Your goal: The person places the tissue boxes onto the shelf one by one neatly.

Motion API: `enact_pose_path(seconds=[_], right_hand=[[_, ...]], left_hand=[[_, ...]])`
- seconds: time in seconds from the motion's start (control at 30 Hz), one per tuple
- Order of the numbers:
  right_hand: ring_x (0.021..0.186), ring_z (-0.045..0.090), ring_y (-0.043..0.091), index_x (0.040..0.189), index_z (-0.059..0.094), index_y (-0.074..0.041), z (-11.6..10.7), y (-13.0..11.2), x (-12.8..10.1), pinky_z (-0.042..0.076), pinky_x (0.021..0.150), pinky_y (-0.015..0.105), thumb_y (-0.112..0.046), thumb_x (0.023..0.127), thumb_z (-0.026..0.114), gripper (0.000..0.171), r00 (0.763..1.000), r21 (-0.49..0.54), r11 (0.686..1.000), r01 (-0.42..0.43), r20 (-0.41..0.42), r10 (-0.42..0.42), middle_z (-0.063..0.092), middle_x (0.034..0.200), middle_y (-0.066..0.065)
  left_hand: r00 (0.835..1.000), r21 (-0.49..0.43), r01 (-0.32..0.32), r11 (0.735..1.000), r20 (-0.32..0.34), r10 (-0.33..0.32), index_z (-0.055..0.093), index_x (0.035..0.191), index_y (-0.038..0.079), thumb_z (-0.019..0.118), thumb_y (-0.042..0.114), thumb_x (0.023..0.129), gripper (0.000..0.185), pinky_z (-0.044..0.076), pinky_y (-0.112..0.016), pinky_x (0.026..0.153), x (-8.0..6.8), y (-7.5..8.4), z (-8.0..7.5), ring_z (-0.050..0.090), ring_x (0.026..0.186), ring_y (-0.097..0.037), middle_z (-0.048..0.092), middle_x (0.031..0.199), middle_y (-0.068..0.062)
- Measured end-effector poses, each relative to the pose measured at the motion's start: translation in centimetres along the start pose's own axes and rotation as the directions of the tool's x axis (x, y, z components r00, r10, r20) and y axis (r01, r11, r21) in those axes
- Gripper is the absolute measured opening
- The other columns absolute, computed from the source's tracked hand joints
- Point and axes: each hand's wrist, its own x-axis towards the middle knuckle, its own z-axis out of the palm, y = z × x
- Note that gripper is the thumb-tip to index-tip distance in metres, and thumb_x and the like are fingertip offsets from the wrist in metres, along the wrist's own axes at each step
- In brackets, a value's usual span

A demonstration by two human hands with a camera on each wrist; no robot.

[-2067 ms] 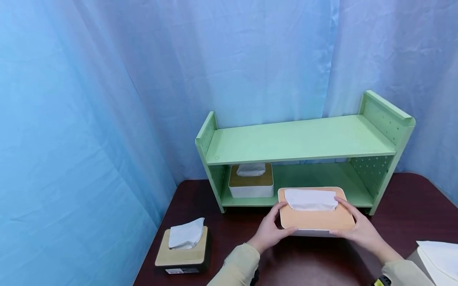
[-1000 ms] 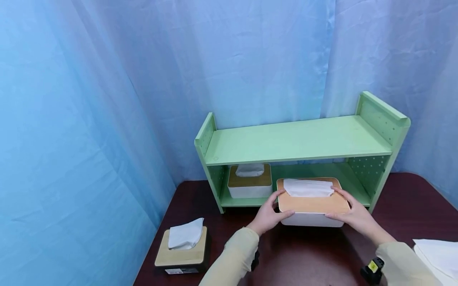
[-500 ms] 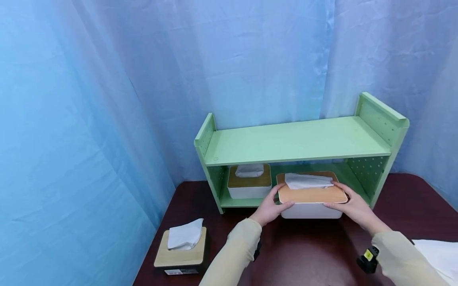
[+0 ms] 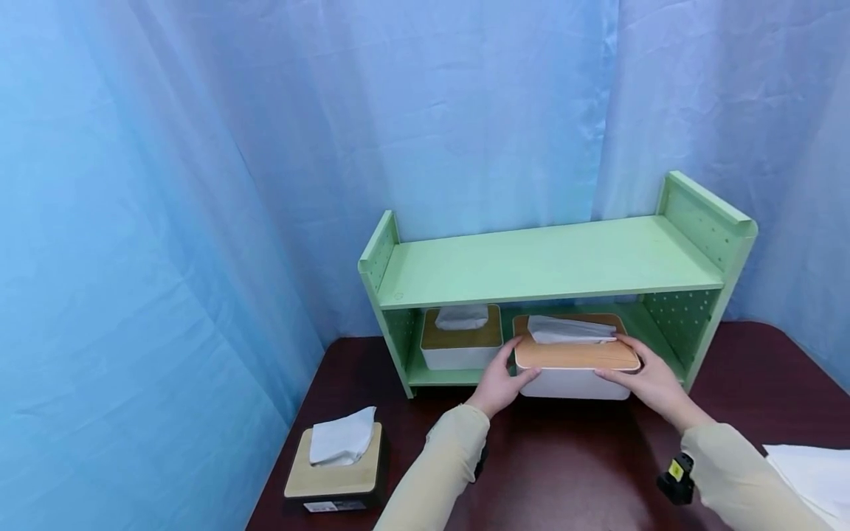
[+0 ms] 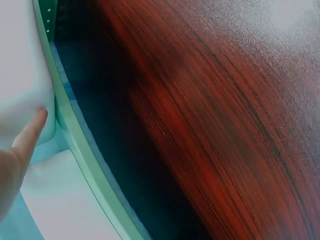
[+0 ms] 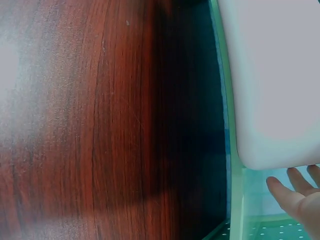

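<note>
A white tissue box (image 4: 575,382) with a light wooden lid and a tissue sticking out is at the front of the green shelf unit's lower level. My left hand (image 4: 498,380) grips its left end, thumb on the front and fingers near the lid. At the opposite end, my right hand (image 4: 654,383) holds it the same way. A second white tissue box (image 4: 462,358) with a browner lid stands on the lower shelf to the left. In the left wrist view, my thumb (image 5: 31,134) touches the held box (image 5: 20,55); the right wrist view shows its underside partly beyond the shelf edge.
The green shelf unit (image 4: 551,258) stands on a dark red-brown table (image 4: 564,472). A black tissue box (image 4: 335,472) with a pale wooden lid sits at the front left. White material (image 4: 806,472) lies at the right edge. Blue curtains (image 4: 491,110) hang behind.
Both hands have moved the tissue box forward, away from the body, onto or over the lower shelf's front. Its lid has slipped partly beneath the upper board. The other boxes stay put.
</note>
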Motion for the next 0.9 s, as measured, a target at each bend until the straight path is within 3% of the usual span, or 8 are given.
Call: enact_pose_path(seconds=[0.3, 0.5, 0.53, 0.6, 0.7, 0.77, 0.83, 0.9], right_hand=[[0.122, 0.035, 0.05, 0.141, 0.035, 0.004, 0.0, -0.3, -0.5, 0.035, 0.089, 0.063, -0.039, 0.084, 0.071, 0.08, 0.991, -0.054, 0.995, 0.089, -0.096, -0.094, 0.035, 0.138, 0.035], [0.125, 0.03, 0.053, 0.14, 0.036, 0.005, -0.8, -0.5, -1.8, 0.035, 0.088, 0.066, -0.035, 0.086, 0.069, 0.074, 0.977, -0.078, 0.987, 0.141, -0.149, -0.152, 0.029, 0.141, 0.035], [0.126, 0.03, 0.052, 0.14, 0.037, 0.005, -0.8, -0.6, -2.2, 0.036, 0.088, 0.065, -0.033, 0.088, 0.068, 0.071, 0.972, -0.072, 0.984, 0.161, -0.159, -0.171, 0.029, 0.142, 0.034], [0.13, 0.028, 0.047, 0.139, 0.04, 0.004, -0.9, -0.6, -2.9, 0.039, 0.101, 0.047, -0.026, 0.089, 0.066, 0.064, 0.958, -0.061, 0.975, 0.215, -0.181, -0.223, 0.03, 0.143, 0.032], [0.14, 0.025, 0.022, 0.135, 0.045, 0.003, -0.7, -0.5, -3.9, 0.028, 0.103, 0.011, -0.019, 0.09, 0.065, 0.054, 0.926, -0.08, 0.953, 0.292, -0.224, -0.303, 0.033, 0.143, 0.029], [0.138, 0.023, 0.004, 0.133, 0.048, 0.001, -0.4, -0.4, -4.5, 0.019, 0.092, 0.0, -0.017, 0.088, 0.067, 0.052, 0.905, -0.116, 0.939, 0.324, -0.252, -0.343, 0.035, 0.143, 0.026], [0.137, 0.023, 0.003, 0.131, 0.05, 0.001, -0.1, -0.3, -5.0, 0.024, 0.103, 0.016, -0.014, 0.086, 0.069, 0.051, 0.887, -0.145, 0.925, 0.352, -0.264, -0.379, 0.036, 0.143, 0.024], [0.138, 0.026, 0.017, 0.13, 0.052, 0.0, 0.3, 0.0, -5.5, 0.024, 0.107, 0.036, -0.012, 0.083, 0.072, 0.053, 0.867, -0.186, 0.904, 0.385, -0.263, -0.423, 0.037, 0.143, 0.023]], left_hand=[[0.999, 0.138, -0.044, 0.99, -0.009, 0.046, 0.036, 0.145, 0.017, 0.07, 0.03, 0.086, 0.069, 0.041, -0.035, 0.103, -1.0, 0.5, 0.2, 0.046, 0.129, -0.021, 0.046, 0.142, -0.006], [0.995, 0.257, -0.094, 0.962, -0.015, 0.102, 0.034, 0.146, 0.014, 0.065, 0.029, 0.09, 0.065, 0.042, -0.035, 0.102, -2.4, 0.8, -0.2, 0.044, 0.131, -0.023, 0.041, 0.145, -0.011], [0.993, 0.28, -0.11, 0.954, -0.01, 0.117, 0.034, 0.146, 0.013, 0.063, 0.029, 0.091, 0.064, 0.041, -0.035, 0.103, -2.6, 0.8, -0.3, 0.043, 0.132, -0.024, 0.039, 0.147, -0.012], [0.989, 0.326, -0.141, 0.935, 0.004, 0.148, 0.034, 0.146, 0.012, 0.061, 0.029, 0.093, 0.062, 0.042, -0.037, 0.103, -3.2, 0.9, -0.5, 0.04, 0.134, -0.026, 0.035, 0.149, -0.014], [0.978, 0.412, -0.201, 0.889, 0.029, 0.207, 0.035, 0.145, 0.012, 0.059, 0.028, 0.093, 0.059, 0.042, -0.039, 0.103, -4.1, 0.9, -0.6, 0.034, 0.138, -0.03, 0.031, 0.151, -0.017], [0.966, 0.482, -0.246, 0.841, 0.052, 0.253, 0.036, 0.145, 0.014, 0.059, 0.029, 0.093, 0.059, 0.04, -0.04, 0.104, -4.7, 0.9, -0.6, 0.03, 0.139, -0.033, 0.029, 0.151, -0.017], [0.95, 0.56, -0.295, 0.774, 0.086, 0.3, 0.035, 0.145, 0.015, 0.059, 0.031, 0.093, 0.06, 0.037, -0.043, 0.107, -5.3, 0.9, -0.4, 0.026, 0.14, -0.036, 0.027, 0.152, -0.018], [0.935, 0.624, -0.333, 0.707, 0.124, 0.331, 0.033, 0.147, 0.017, 0.057, 0.034, 0.094, 0.06, 0.031, -0.05, 0.109, -5.9, 0.7, -0.2, 0.021, 0.141, -0.039, 0.024, 0.154, -0.017]])
